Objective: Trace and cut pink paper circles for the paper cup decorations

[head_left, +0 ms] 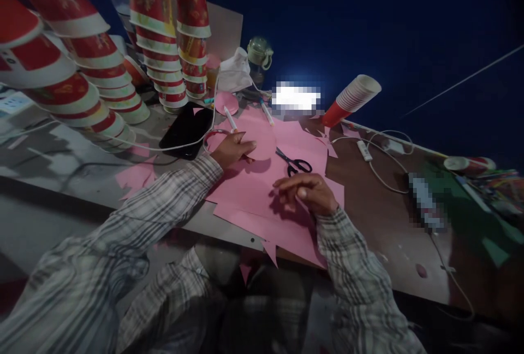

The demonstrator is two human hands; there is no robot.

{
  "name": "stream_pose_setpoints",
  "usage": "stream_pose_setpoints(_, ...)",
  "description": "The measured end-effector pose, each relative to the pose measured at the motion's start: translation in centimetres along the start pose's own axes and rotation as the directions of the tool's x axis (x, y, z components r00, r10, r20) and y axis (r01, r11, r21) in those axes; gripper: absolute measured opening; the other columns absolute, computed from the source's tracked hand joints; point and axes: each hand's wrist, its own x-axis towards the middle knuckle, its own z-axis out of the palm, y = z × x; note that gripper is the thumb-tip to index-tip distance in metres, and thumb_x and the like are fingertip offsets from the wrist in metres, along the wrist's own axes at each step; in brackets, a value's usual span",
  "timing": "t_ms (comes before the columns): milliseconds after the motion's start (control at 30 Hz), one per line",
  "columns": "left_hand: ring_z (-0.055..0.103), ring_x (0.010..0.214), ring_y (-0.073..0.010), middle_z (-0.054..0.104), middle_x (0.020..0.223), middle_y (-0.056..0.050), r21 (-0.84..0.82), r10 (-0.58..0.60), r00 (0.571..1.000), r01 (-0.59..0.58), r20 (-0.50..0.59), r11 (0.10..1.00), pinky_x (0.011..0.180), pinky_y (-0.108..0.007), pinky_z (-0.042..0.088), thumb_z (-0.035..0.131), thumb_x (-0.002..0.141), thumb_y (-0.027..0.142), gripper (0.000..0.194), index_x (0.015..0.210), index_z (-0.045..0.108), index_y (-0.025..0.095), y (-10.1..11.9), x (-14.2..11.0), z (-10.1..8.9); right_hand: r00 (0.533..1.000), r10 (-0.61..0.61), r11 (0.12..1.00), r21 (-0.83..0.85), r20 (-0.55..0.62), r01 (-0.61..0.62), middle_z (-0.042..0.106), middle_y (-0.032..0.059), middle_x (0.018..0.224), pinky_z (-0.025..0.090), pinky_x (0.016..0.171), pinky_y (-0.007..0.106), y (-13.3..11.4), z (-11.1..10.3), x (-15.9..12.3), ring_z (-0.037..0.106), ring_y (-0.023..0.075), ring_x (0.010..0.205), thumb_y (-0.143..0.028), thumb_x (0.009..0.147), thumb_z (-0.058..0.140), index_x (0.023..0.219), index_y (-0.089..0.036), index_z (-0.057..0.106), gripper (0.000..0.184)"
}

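Between thumb and fingers, my left hand [233, 150] pinches a round pink paper disc [262, 143] above larger pink sheets [245, 193]. Black-handled scissors [292, 163] lie on the sheets, just beyond my right hand [305, 190]. That hand hovers over the paper with its fingers partly bent and apart, and nothing shows in it. Two white markers, a nearer marker [230, 119] and a farther marker [266, 112], rest past the disc. More pink circles [226, 102] lie behind them.
Tall stacks of red and white paper cups [159, 42] stand at the left, near a black phone [188, 129]. A leaning cup stack [352, 100] is at the back right. White cables [380, 165] cross the right side. Pink scraps [139, 175] lie near the table edge.
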Motion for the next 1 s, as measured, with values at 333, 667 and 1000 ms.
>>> stream_pose_setpoints(333, 0.059, 0.054, -0.009, 0.061, 0.07, 0.002, 0.031, -0.024, 0.981, 0.018, 0.191, 0.999, 0.05, -0.022, 0.051, 0.075, 0.073, 0.021, 0.024, 0.087, 0.056, 0.014, 1.0, -2.1, 1.5, 0.85, -0.056, 0.985, -0.168, -0.523, -0.039, 0.058, -0.0008, 0.1, 0.054, 0.066, 0.03, 1.9, -0.3, 2.0, 0.059, 0.0098, 0.067, -0.037, 0.079, 0.067, 0.125, -0.029, 0.051, 0.049)
stream_pose_setpoints(667, 0.049, 0.041, -0.0063, 0.058, 0.066, 0.005, 0.145, 0.104, 0.965, -0.142, 0.24, 0.979, 0.041, -0.02, 0.041, 0.066, 0.086, 0.033, 0.026, 0.104, 0.059, 0.015, 0.6, -2.4, 1.7, 0.807, 0.031, 0.936, -0.266, -0.59, -0.231, 0.051, -0.0074, 0.07, 0.041, 0.051, 0.025, 1.5, 0.1, 1.9, 0.046, 0.0093, 0.054, -0.031, 0.075, 0.067, 0.123, -0.021, 0.051, 0.052)
stream_pose_setpoints(1000, 0.04, 0.044, -0.0056, 0.046, 0.05, 0.006, 0.249, 0.275, 0.961, -0.273, 0.029, 0.929, 0.044, -0.018, 0.032, 0.057, 0.089, 0.022, 0.013, 0.08, 0.062, 0.015, 1.3, -2.2, 1.4, 0.804, 0.06, 0.923, -0.274, -0.592, -0.27, 0.047, -0.0089, 0.064, 0.041, 0.048, 0.026, 1.3, 0.4, 2.0, 0.044, 0.0092, 0.049, -0.03, 0.073, 0.068, 0.112, -0.021, 0.055, 0.042)
